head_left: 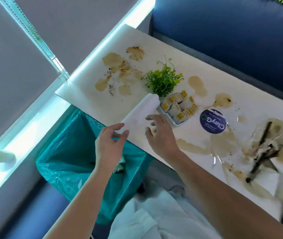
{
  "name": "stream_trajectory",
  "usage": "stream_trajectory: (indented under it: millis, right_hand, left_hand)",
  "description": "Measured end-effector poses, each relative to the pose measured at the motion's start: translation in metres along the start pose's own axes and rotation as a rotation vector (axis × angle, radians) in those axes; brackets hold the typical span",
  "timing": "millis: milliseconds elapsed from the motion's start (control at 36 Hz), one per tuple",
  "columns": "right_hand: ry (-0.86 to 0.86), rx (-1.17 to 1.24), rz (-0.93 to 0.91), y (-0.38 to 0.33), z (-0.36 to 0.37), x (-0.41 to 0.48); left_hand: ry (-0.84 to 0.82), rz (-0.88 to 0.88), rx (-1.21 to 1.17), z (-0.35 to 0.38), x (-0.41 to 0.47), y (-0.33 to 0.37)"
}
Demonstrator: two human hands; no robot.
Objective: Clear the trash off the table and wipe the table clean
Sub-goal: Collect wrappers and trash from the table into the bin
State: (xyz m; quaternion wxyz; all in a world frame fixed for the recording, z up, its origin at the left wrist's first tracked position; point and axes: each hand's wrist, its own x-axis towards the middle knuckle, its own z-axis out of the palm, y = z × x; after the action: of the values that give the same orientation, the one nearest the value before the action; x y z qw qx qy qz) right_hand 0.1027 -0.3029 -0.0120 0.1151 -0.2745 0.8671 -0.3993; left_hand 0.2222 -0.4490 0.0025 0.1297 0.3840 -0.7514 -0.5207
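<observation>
Left hand (110, 144) hovers with fingers spread over the bin (64, 152); right hand (159, 133) sits just beyond the bin, loosely curved. Neither grips anything. Between them a blurred white paper cup (142, 109) lies on its side at the table (101, 104) edge above the bin, long axis slanting away from the bin, narrower end seemingly farthest. A careless nudge could roll it past the bin or spill dregs.

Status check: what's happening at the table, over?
Left hand and right hand open, either side of the cup lying at the table edge. Bin below. Stains, wrapper uncleared; tray beside cup.
</observation>
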Motion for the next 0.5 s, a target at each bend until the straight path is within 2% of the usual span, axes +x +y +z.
stream_trajectory:
  millis: [139,500]
  right_hand:
    - [0.126,-0.015,0.11,0.044,-0.058,-0.012]
    - [0.384,-0.019,0.385,0.153,-0.167,-0.093]
  left_hand:
    - [-0.191,0.067,0.042,0.065,-0.004,0.032]
    - [-0.512,0.244,0.183,0.209,-0.049,0.08]
